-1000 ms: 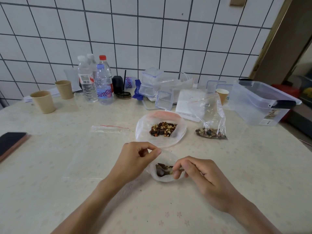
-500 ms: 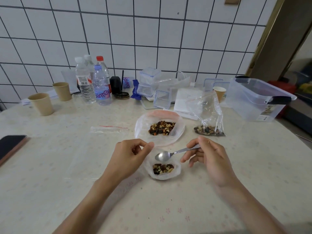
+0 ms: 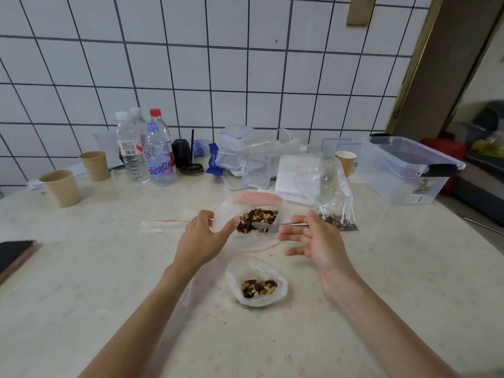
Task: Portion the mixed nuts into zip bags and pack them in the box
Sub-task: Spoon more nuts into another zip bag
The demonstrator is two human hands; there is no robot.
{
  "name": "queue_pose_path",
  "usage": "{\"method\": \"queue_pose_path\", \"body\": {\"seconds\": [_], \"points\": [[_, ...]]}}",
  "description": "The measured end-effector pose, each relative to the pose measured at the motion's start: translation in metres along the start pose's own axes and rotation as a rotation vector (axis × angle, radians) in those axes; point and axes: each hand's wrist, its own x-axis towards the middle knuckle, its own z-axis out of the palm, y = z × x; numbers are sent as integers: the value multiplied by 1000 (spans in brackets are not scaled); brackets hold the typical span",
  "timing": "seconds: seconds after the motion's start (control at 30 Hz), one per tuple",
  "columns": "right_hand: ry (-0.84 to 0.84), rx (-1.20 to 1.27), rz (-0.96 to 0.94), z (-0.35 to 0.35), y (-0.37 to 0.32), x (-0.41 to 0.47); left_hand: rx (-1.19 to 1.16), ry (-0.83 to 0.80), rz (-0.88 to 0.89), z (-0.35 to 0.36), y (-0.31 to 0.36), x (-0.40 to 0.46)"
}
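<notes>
A large clear bag of mixed nuts (image 3: 257,219) lies open at the table's middle. My left hand (image 3: 203,238) holds its left edge between thumb and fingers. My right hand (image 3: 313,241) pinches the handle of a metal spoon (image 3: 272,225), whose bowl reaches into the nuts; the other fingers are spread. Nearer to me a small zip bag (image 3: 256,282) stands open with a portion of nuts inside, untouched. A filled zip bag (image 3: 334,203) stands at the right. The clear plastic box (image 3: 403,170) sits at the far right.
An empty zip bag (image 3: 163,226) lies left of the nuts. Water bottles (image 3: 147,151), two paper cups (image 3: 62,186), small lidded containers (image 3: 234,148) and a white packet (image 3: 297,173) line the tiled wall. A phone (image 3: 13,255) lies at the left edge.
My left hand let go of the small bag and moved up to the large bag's edge. My right hand carried the spoon from the small bag to the nuts in the large bag.
</notes>
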Motion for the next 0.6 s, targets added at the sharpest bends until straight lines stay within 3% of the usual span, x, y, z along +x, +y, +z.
{"method": "queue_pose_path", "body": {"seconds": [0.33,0.6], "points": [[-71,-289,-4,22,24,20,-42,-55,39,14,-10,3],[-54,-194,18,20,28,29,-114,-113,34,9,-3,0]]}}
